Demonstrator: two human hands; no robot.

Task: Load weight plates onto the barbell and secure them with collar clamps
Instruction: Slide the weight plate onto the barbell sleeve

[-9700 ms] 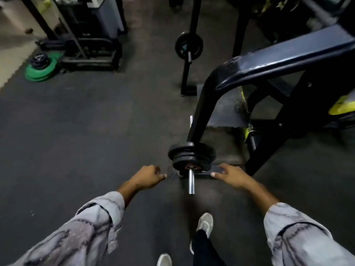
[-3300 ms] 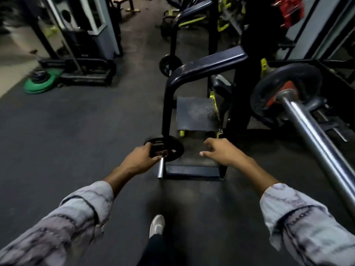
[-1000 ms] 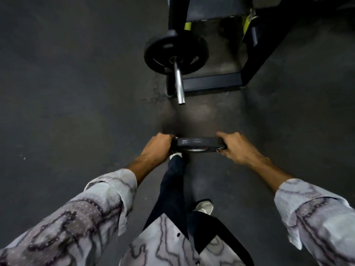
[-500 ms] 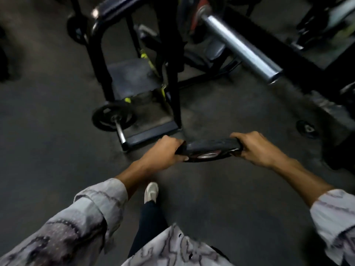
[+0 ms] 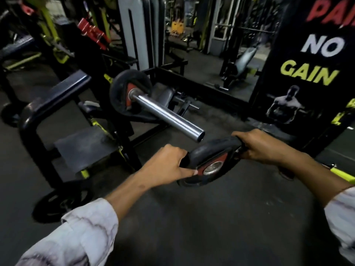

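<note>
Head view: the weight plate [image 5: 209, 160], gripped at its rim by the left hand [image 5: 165, 166] and right hand [image 5: 263, 145], has been raised from low over the floor to just short of the barbell sleeve [image 5: 169, 117]. Threading the bore onto the sleeve is judged next.

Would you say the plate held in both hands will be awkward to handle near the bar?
Probably heavy: the left hand and right hand both grip the plate. Rigid, likely. Its round rim would probably roll if set on edge.

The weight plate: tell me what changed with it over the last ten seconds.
Both hands, left and right, took the plate off the low storage peg and carried it up to the open end of the barbell sleeve; it is not on yet. The plate already on the bar stayed put.
</note>
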